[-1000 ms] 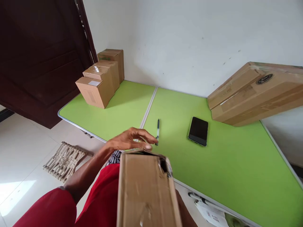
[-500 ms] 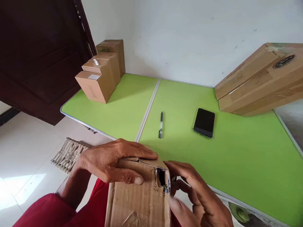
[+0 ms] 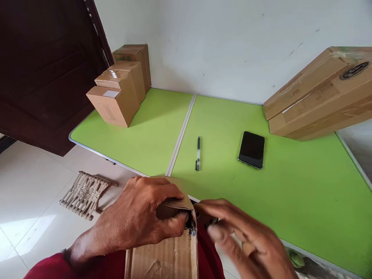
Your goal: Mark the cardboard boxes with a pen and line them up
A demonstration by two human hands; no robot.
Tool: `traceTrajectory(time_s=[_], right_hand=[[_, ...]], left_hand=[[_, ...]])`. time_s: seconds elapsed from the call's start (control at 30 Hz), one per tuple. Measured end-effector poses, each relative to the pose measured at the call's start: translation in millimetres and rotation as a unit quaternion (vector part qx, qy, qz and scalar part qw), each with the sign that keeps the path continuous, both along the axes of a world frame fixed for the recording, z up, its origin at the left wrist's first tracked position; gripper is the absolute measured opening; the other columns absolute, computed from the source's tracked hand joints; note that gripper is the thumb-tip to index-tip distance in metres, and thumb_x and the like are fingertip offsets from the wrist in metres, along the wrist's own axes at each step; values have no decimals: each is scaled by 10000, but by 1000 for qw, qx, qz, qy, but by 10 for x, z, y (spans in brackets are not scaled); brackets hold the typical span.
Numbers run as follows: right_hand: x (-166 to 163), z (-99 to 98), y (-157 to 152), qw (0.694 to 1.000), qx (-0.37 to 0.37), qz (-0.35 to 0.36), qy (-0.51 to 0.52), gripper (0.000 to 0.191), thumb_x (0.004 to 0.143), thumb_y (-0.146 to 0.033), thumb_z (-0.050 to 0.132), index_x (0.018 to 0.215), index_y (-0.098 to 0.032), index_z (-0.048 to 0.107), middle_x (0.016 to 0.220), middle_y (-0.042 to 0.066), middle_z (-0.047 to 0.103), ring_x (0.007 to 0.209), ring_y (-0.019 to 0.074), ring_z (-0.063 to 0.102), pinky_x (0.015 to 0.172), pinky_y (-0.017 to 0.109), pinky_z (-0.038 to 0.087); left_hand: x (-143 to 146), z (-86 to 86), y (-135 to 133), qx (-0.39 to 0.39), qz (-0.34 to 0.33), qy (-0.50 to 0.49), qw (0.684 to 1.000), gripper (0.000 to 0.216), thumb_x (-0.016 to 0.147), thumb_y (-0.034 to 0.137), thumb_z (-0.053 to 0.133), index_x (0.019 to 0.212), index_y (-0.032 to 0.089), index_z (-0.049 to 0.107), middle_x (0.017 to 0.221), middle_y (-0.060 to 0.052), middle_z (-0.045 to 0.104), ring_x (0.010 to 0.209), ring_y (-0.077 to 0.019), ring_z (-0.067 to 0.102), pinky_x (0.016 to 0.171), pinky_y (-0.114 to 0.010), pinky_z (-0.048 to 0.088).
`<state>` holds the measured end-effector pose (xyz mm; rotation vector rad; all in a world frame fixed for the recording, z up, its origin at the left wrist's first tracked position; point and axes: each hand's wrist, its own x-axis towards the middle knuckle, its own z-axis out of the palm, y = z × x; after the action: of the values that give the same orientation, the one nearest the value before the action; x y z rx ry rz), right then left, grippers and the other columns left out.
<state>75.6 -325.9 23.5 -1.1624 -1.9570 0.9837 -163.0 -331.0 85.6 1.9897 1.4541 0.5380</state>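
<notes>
A worn cardboard box [image 3: 162, 257] is at the bottom centre, close to my body, with a torn, dark-edged hole at its upper right corner. My left hand [image 3: 142, 211] grips its upper end, fingers over the lifted cardboard flap [image 3: 181, 202] and thumb pushed in at the hole. At the box's right corner is my right hand [image 3: 247, 236]; its index fingertip reaches the edge by the hole, and the thumb stands apart, blurred. Something small and dark shows between its fingers, too unclear to name. The box's lower part leaves the view.
On the green table [image 3: 305, 193] lie a pen [image 3: 198, 153] and a black phone [image 3: 252, 149]. Several cardboard boxes [image 3: 122, 104] stand at the back left. A long carton [image 3: 316, 100] stands at the right. A woven stool [image 3: 84, 195] is on the floor at left.
My left hand has gone from lying flat over the box's end to gripping it, its thumb now in the hole. The flap has lifted and the box shifted slightly left.
</notes>
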Motion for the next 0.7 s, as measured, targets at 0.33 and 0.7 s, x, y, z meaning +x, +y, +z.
traceTrajectory(time_s=[0.33, 0.7], right_hand=[[-120, -1041, 1482, 833, 224, -6, -505, 571, 975, 40, 435, 1442, -182, 677, 1137, 124, 761, 967, 244, 718, 562, 305, 453], [-177, -1170, 1713, 832, 277, 61, -477, 348, 999, 23, 445, 1050, -141, 748, 997, 129, 758, 877, 241, 677, 610, 336, 363]], left_hand=[[-35, -6, -18, -14, 17, -33, 999, 132, 836, 160, 753, 944, 218, 802, 807, 29, 741, 652, -120, 588, 639, -271, 418], [-193, -41, 66, -48, -39, -54, 997, 305, 838, 308, 852, 1125, 219, 798, 988, 2, 825, 840, -182, 754, 771, -305, 513]])
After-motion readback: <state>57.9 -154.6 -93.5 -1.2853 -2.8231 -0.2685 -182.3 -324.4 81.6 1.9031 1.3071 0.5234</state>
